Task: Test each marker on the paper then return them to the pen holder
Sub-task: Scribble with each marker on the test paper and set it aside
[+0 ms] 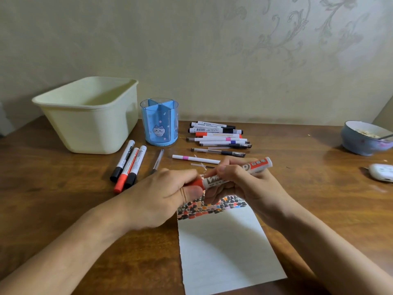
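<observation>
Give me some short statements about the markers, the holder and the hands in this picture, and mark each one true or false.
1. Both hands hold one red-capped whiteboard marker. True: the left hand grips the cap, the right hand the barrel.
2. The blue pen holder is full of markers. False: no marker shows in it.
3. Three markers lie side by side left of the paper. True.
4. The paper is unmarked. False: colored marks cover its top edge.
5. The cream tub stands right of the holder. False: it stands left.

red-capped marker (234, 173) held above scribbled paper (225, 248)
</observation>
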{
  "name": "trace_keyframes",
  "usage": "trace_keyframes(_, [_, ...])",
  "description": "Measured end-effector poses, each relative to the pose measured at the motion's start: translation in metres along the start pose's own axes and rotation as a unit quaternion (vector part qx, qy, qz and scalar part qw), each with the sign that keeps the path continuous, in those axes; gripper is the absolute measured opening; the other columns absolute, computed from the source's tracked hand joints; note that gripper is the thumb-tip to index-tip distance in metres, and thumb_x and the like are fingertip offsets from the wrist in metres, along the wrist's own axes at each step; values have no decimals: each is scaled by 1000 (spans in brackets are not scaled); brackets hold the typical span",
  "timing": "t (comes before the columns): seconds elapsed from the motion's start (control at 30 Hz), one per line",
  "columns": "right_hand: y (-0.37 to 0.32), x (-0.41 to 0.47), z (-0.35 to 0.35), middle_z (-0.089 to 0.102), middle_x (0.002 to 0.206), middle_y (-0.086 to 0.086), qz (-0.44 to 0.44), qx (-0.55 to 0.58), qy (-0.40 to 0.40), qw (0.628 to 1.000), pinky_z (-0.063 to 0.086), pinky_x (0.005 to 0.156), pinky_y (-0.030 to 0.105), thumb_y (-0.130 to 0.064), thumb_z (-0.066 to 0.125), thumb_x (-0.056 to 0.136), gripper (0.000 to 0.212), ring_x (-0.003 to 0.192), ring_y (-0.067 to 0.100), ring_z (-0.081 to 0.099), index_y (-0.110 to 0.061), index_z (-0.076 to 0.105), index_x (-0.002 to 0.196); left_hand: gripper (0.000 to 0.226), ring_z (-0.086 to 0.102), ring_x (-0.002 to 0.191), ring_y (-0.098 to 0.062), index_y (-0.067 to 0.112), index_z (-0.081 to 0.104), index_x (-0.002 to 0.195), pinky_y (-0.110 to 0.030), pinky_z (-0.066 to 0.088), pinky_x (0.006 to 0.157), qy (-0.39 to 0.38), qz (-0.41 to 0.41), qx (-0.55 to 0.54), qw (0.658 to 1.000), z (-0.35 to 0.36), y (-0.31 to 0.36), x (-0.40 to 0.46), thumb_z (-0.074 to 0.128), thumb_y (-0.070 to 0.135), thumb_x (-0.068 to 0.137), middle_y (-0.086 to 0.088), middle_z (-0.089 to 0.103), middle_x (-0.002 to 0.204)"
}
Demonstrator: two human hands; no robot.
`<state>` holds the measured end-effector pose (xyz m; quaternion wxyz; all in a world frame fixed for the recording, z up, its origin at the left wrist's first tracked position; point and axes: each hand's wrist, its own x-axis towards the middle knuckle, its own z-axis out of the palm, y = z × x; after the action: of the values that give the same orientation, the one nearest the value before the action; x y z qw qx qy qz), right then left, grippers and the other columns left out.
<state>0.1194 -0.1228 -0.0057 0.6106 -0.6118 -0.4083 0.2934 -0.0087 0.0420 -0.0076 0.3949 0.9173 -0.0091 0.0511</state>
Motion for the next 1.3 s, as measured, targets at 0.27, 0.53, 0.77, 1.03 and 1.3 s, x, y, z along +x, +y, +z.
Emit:
trace_keyframes(0.27, [2, 1, -1, 74, 87, 21, 21, -9, 29, 999, 60, 74, 37, -17, 53, 101, 26, 79, 33, 74, -3, 71, 88, 20, 60, 91, 5, 38, 57, 93, -12, 45, 63, 53, -4, 47, 997, 4, 0, -1, 42, 52, 92, 18, 64, 83])
trace_keyframes(0.53, [-2, 9, -35, 60, 54, 4, 41, 176, 247, 952, 53, 51, 24, -18, 46, 99, 54, 48, 15, 58, -16, 71, 51, 17, 57, 58, -9, 24, 69, 104, -25, 46, 56, 360, 64, 217, 905, -21, -22, -2, 58, 35, 97, 7, 67, 70])
trace_keyframes(0.77, [5, 7, -23, 70, 72, 13, 56, 120, 130, 983, 56, 57, 26, -28, 50, 101, 32, 62, 22, 69, -5, 70, 90, 44, 58, 81, -1, 37, 56, 126, -22, 44, 67, 231, 34, 185, 955, -9, -17, -2, 39, 55, 90, 23, 61, 87])
trace_keyframes(1.03, [7, 7, -34, 74, 84, 15, 74, 57, 101, 990, 60, 66, 29, -45, 67, 81, 38, 78, 28, 74, -10, 75, 93, 12, 47, 96, 3, 37, 39, 99, -17, 37, 74, 78, -48, 204, 975, -1, -15, -2, 35, 48, 101, 19, 49, 99])
trace_keyframes(1.3, [-4, 2, -38, 75, 81, 11, 56, -85, 124, 987, 61, 68, 31, -19, 74, 86, 22, 74, 26, 74, -3, 70, 101, 11, 49, 99, -2, 37, 40, 101, -23, 43, 81, 68, -61, 265, 960, -1, -22, 0, 43, 48, 100, 17, 52, 105])
